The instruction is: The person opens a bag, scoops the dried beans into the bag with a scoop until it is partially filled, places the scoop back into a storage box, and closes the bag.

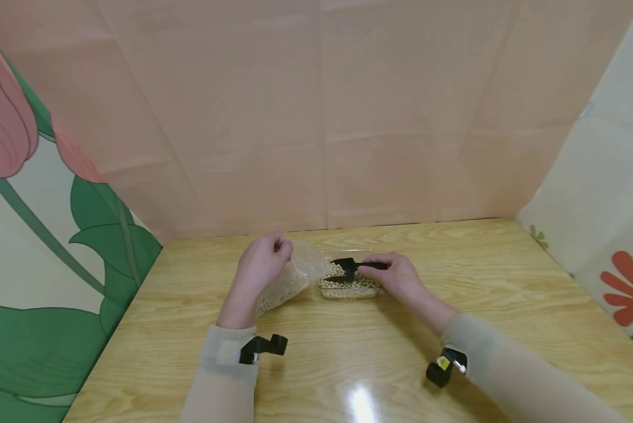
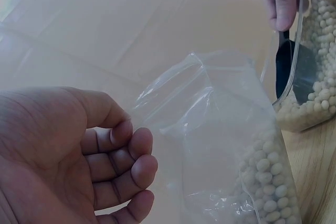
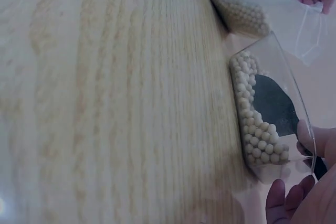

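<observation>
My left hand (image 1: 266, 258) pinches the upper edge of a clear plastic bag (image 2: 210, 114) between thumb and index finger, its other fingers loosely curled. Pale round soybeans (image 2: 270, 187) fill the lower part of the bag, which leans with its mouth toward a clear rectangular container (image 1: 348, 294). Inside that container lie more soybeans (image 3: 257, 135). The right hand (image 1: 398, 276) grips the handle of a small black shovel (image 1: 343, 265) at the container's right end. Its blade (image 3: 273, 103) rests among the beans, partly behind the clear wall.
A wood-grain table (image 1: 306, 364) carries the bag and the container. Behind it hangs a pinkish sheet (image 1: 322, 129). Flower-patterned panels stand at the left (image 1: 31, 247) and right (image 1: 612, 235). Each sleeve bears a black wrist camera (image 1: 263, 346).
</observation>
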{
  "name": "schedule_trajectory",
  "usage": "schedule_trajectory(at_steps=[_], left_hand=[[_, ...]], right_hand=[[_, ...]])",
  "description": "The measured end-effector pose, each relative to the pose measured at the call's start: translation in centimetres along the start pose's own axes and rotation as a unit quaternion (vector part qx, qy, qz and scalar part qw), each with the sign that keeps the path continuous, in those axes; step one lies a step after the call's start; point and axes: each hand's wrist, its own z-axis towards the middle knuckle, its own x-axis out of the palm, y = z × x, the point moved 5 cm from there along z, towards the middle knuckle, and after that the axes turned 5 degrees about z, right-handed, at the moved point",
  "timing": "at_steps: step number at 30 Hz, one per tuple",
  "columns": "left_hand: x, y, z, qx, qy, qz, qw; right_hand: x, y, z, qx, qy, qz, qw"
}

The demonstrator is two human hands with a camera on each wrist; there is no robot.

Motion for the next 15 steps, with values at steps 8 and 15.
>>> schedule_trajectory(at_steps=[8, 15], left_hand=[[0.01, -0.13, 0.04, 0.000, -0.002, -0.001, 1.0000], [0.05, 0.00, 0.12, -0.002, 0.000, -0.001, 1.0000]], right_hand=[[0.04, -0.26, -0.35, 0.005, -0.003, 0.043, 0.9990], [-0.25, -0.89, -0.81, 0.027, 0.000, 0.091, 0.9955]])
